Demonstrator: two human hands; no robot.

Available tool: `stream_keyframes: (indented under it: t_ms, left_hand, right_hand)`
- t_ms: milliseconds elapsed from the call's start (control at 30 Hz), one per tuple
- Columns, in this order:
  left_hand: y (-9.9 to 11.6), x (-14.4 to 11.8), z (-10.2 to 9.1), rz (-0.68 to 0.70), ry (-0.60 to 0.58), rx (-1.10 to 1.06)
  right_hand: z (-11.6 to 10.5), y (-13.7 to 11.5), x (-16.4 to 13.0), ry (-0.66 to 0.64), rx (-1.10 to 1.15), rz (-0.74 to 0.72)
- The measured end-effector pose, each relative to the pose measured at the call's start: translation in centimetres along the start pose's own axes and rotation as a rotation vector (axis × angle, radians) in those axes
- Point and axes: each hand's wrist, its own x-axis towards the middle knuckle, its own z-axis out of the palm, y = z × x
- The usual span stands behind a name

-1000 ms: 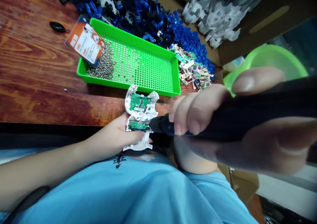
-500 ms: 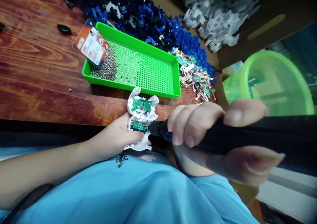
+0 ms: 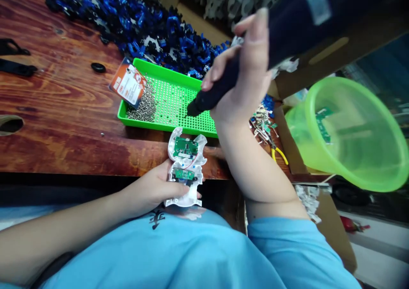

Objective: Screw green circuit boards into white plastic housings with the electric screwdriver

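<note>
Left grip (image 3: 156, 186) pinching white shell (image 3: 185, 169) | right grip (image 3: 246, 80) clamps screwdriver (image 3: 255, 50) above tray (image 3: 172, 97)

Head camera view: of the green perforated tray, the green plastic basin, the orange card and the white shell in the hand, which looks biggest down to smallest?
1. green plastic basin, though it sits nearer the camera
2. green perforated tray
3. white shell
4. orange card

Right hand (image 3: 246, 84) now lifted off the white shell (image 3: 186, 169), black screwdriver (image 3: 255, 50) swung up, tip over the green tray (image 3: 166, 97) beside the screws (image 3: 145, 108); yellow-handled pliers (image 3: 278, 152) newly uncovered.
</note>
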Motion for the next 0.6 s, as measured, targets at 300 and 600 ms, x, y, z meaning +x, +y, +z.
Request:
stream_keyframes:
  t_ms: [300, 600]
  left_hand:
    - [-0.5, 0.5, -0.9, 0.019, -0.078, -0.003]
    - [-0.5, 0.4, -0.6, 0.021, -0.070, -0.006]
  right_hand:
    - [1.9, 2.3, 0.0, 0.012, 0.030, 0.083]
    - [2.1, 3.0, -0.5, -0.019, -0.178, 0.059]
